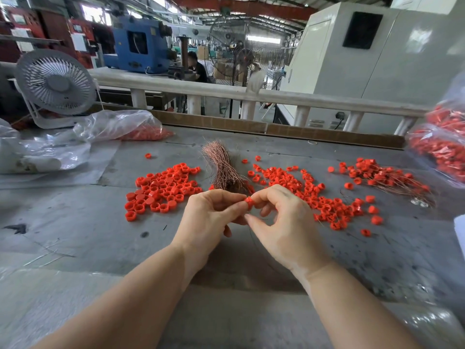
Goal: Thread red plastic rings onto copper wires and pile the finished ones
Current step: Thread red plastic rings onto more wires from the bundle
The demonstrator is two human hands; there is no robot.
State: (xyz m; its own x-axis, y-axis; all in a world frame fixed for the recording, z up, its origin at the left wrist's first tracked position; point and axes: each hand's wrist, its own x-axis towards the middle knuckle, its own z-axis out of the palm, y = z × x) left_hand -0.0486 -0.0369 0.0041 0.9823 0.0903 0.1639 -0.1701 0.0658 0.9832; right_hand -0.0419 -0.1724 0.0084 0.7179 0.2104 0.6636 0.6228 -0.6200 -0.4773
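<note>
Ring (249,202): one red ring is pinched between the fingertips of the left hand (211,217) and right hand (284,222), raised above the table (75,235) at its middle, likely so a thin wire can be fed through; the wire itself is too fine to make out. One copper bundle (224,170) lies just beyond the hands, within easy reach. Loose rings sit in two heaps, left heap (161,190) and right heap (314,195), too many to count. One finished pile (382,177) lies far right, apart from the stock.

Bags of rings (442,144) cut by right edge.
</note>
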